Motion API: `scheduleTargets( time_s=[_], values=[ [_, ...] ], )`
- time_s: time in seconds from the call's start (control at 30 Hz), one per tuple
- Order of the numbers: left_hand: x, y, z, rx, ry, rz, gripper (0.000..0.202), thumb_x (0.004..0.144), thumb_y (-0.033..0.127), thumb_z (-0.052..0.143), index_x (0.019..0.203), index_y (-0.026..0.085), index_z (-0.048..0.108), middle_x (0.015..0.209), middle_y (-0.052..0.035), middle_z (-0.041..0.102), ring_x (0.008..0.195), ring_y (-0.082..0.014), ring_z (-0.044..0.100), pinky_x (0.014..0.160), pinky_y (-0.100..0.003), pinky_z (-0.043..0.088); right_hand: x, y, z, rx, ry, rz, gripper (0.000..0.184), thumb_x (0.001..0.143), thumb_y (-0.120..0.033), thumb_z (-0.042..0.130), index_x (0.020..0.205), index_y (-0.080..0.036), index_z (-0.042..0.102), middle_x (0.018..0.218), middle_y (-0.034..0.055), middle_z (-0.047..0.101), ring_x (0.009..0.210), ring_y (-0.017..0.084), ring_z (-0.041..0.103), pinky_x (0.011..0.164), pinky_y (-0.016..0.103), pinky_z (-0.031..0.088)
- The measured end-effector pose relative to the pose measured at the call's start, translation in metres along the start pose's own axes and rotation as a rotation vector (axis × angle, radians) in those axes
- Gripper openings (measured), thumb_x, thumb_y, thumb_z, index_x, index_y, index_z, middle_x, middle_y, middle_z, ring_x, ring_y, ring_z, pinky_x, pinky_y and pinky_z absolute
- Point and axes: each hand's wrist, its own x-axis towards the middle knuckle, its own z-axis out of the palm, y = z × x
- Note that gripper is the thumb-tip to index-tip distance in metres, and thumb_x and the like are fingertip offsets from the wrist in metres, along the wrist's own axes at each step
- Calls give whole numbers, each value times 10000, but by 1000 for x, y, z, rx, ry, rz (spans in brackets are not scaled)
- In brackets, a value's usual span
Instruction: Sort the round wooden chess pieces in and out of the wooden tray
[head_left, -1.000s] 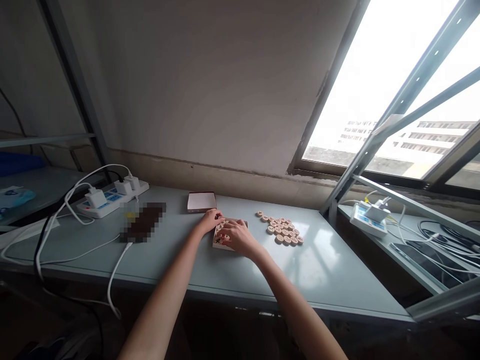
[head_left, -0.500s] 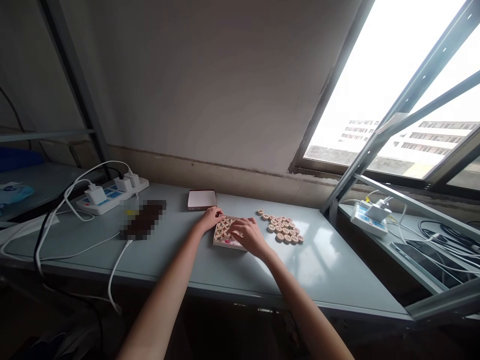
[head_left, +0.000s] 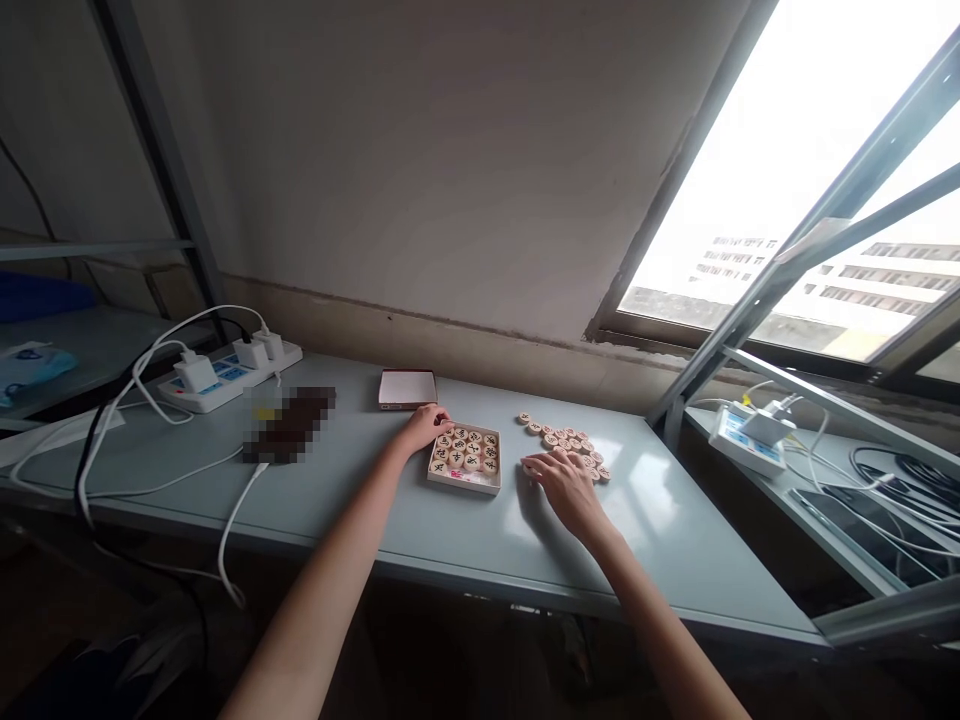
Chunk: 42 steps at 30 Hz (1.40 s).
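Round wooden xiangqi pieces [head_left: 472,462] with dark characters lie in rows inside a shallow open box [head_left: 465,485]. At the box's far left corner is my left hand [head_left: 424,430], its fingers curled on the edge. My right hand [head_left: 564,485] is to the right of the box, over the near left side of a group of loose xiangqi pieces [head_left: 574,440]. Its fingers are stretched out and slightly bent, and they cover some of the pieces. Whether a fingertip touches one is hard to tell. Part of the box floor shows red print at the near side.
Behind the box lies its lid [head_left: 407,388], light side up. A power strip [head_left: 225,378] with white chargers and cables, and a blurred dark object [head_left: 292,425], occupy the table's left. To the right, a metal frame post [head_left: 701,360] rises beside another power strip [head_left: 750,440].
My right hand has moved right, from above the box to the loose pieces. The pieces in the box are uncovered now. My left hand stays at the box's corner. The view has shifted slightly.
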Motion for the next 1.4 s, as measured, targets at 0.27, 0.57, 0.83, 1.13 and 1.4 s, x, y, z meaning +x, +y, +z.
scheduleTargets(
  time_s=[0.27,0.57,0.83,1.13,1.4],
  values=[
    [0,-1,1,-1,11,1,164,755,287,541,772,155,636,868,-67,620,841,-191,567,758,-276,435,37,-44,-19,569,38,6,224,846,-298,500,1040,-238,596,966,37,643,819,160,581,700,279,441],
    [0,0,2,-53,9,6,158,755,276,531,742,152,627,800,-48,630,744,-169,572,684,-258,434,69,-71,-9,662,-239,-311,267,762,-57,522,955,-209,627,858,13,645,738,113,582,685,229,446],
    [0,2,0,-65,1,5,162,749,285,533,747,153,627,807,-50,631,766,-177,570,702,-268,435,64,-71,-7,547,-131,-308,117,795,-126,549,851,-187,631,927,43,596,796,127,559,698,247,433],
    [2,-3,2,-40,7,-5,147,741,276,548,754,159,636,847,-61,625,826,-194,560,755,-289,439,65,-16,9,183,55,-34,260,896,-270,403,1050,-243,611,1085,66,602,996,209,513,858,393,364],
    [2,-2,3,-22,5,0,149,748,270,548,774,157,640,846,-64,622,828,-194,564,756,-287,441,54,31,37,-146,-58,94,399,845,-91,312,1154,-190,544,1220,126,514,1165,274,387,973,563,201]
  ],
)
